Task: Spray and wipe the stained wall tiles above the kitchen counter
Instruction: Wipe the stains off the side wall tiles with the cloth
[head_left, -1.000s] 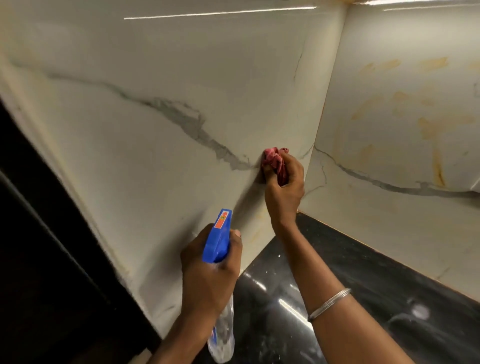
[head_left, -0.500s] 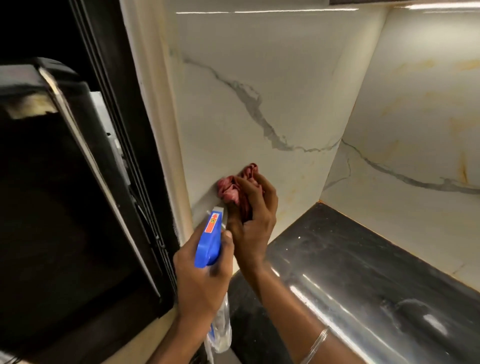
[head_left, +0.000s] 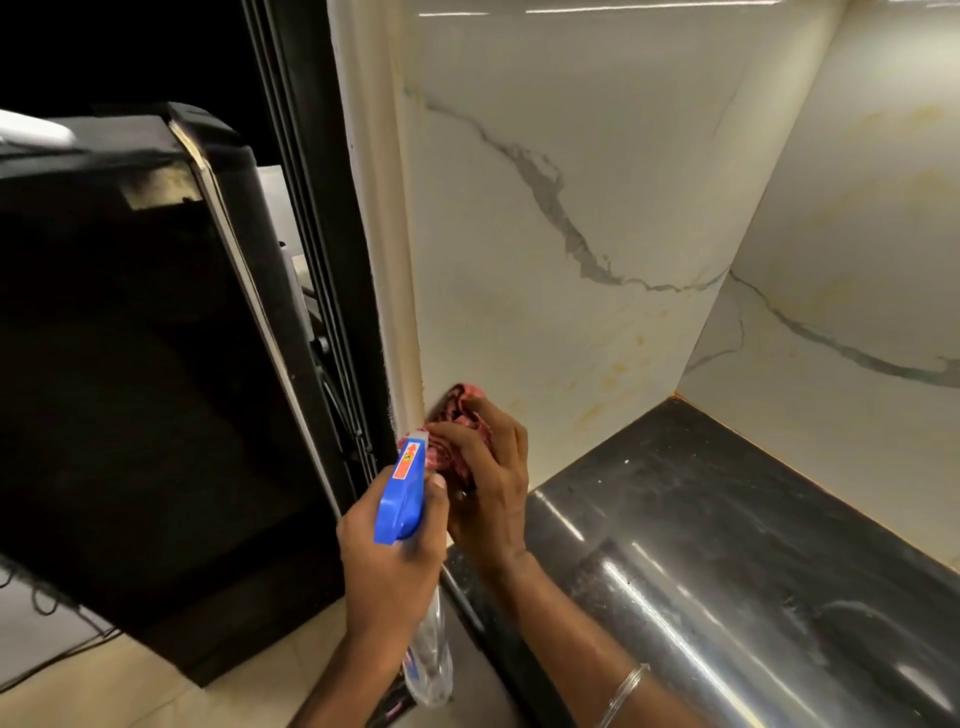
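The right hand (head_left: 488, 483) has its grip closed on the bunched cloth (head_left: 460, 413), pressed low on the tiles (head_left: 519, 208). The stains (head_left: 618, 371) lie to its right. The left hand (head_left: 389, 564), just beside it, grips the bottle (head_left: 402, 493).

Glossy black stone counter (head_left: 727, 519), rounded front edge, pale specks (head_left: 627, 461) scattered across top

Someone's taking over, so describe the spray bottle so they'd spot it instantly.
Find the black counter, left end, under the marbled wall tiles. There the left hand grips the spray bottle beside the red cloth. Only it is blue-topped and clear.
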